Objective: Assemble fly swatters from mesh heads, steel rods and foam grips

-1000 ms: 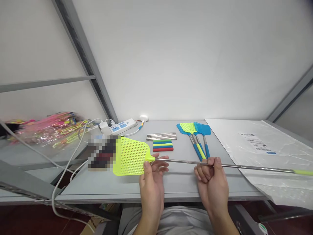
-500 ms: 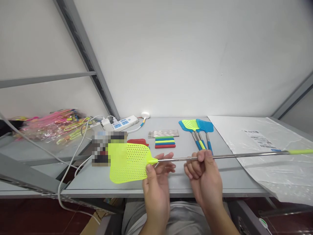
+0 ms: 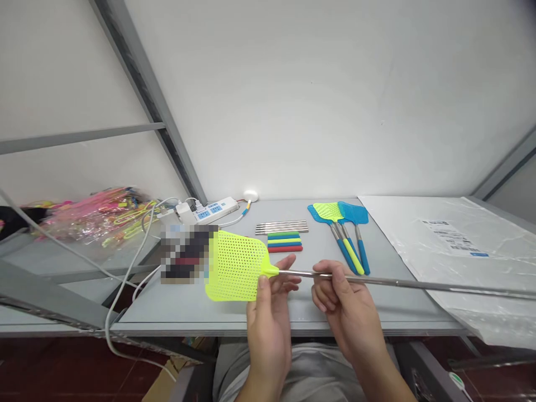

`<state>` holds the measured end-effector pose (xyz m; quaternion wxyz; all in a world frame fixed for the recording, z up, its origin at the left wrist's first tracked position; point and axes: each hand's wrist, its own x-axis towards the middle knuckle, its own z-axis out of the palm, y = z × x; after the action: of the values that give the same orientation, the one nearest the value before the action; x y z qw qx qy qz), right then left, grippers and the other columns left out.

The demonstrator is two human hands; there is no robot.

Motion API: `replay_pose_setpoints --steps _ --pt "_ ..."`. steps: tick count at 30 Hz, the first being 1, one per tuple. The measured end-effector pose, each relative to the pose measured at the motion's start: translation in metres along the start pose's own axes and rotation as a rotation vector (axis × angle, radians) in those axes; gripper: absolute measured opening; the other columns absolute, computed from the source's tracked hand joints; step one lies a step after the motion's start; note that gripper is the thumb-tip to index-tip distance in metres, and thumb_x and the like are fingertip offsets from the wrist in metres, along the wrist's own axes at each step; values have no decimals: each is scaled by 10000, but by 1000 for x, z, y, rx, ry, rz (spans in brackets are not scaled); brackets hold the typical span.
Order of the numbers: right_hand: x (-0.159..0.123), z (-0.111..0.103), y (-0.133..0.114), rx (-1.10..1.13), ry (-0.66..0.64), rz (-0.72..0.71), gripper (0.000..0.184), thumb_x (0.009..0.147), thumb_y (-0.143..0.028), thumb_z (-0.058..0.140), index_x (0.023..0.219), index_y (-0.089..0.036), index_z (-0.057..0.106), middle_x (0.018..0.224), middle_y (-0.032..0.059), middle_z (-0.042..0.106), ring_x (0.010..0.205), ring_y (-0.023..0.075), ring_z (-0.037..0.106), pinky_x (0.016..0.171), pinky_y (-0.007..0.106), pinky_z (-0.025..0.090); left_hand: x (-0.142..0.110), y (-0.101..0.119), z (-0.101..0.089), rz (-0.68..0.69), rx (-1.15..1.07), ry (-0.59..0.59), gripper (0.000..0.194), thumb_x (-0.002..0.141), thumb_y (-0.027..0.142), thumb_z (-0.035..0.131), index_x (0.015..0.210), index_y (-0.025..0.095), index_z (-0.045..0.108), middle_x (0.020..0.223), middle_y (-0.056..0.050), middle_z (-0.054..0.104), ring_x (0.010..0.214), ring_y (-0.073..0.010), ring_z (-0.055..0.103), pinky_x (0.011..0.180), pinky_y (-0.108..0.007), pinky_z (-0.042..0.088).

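Note:
A fly swatter [image 3: 238,267] with a yellow-green perforated head and a long metal rod lies across both hands above the desk. My left hand [image 3: 271,318] pinches its neck, thumb in front and fingers behind. Farther along, my right hand [image 3: 347,301] is closed around the rod, which runs out of view at the right edge. Beyond the hands, several finished-looking swatters [image 3: 352,234] with blue and yellow-green heads lie in a fanned pile. Left of them are a row of metal rods [image 3: 281,226] and several coloured grip tubes [image 3: 285,242].
A power strip [image 3: 218,210] with plugs and white cables sits at the back left. Plastic-wrapped colourful items [image 3: 96,215] fill a shelf on the left. A white plastic mailing bag [image 3: 444,240] covers the desk's right side. The desk's front edge [image 3: 201,329] runs below my hands.
The swatter's head has shifted slightly right and up, while the rod's far end has dropped and its yellow-green grip has left the view. Both hands keep hold.

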<state>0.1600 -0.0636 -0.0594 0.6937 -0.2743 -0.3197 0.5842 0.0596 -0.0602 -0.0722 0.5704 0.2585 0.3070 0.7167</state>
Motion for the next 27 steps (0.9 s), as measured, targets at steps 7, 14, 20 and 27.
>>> replay_pose_setpoints --steps 7,14,20,27 --pt "14 -54 -26 50 339 -168 343 886 -463 636 694 -191 555 573 -73 293 494 80 242 439 211 279 30 35 -16 201 -172 226 284 951 441 523 1047 219 673 1042 -78 736 840 -177 663 748 -314 525" --pt "21 -69 -41 127 418 -205 514 930 -561 466 575 -190 493 507 -57 255 468 99 237 433 253 242 46 60 -25 270 -272 329 220 952 365 522 955 186 651 845 -6 682 774 -138 636 767 -295 527" --pt "25 -75 -56 177 521 -340 553 952 -542 307 584 -193 528 519 -37 315 493 116 307 465 266 287 56 70 -39 289 -297 404 211 970 342 520 928 172 636 818 22 647 698 -107 604 675 -267 515" --pt "36 -79 -53 159 588 -427 341 866 -250 355 552 -187 471 516 -31 363 486 115 351 473 259 323 55 62 -31 336 -286 368 235 990 329 497 973 165 665 761 35 630 679 -92 602 675 -252 513"
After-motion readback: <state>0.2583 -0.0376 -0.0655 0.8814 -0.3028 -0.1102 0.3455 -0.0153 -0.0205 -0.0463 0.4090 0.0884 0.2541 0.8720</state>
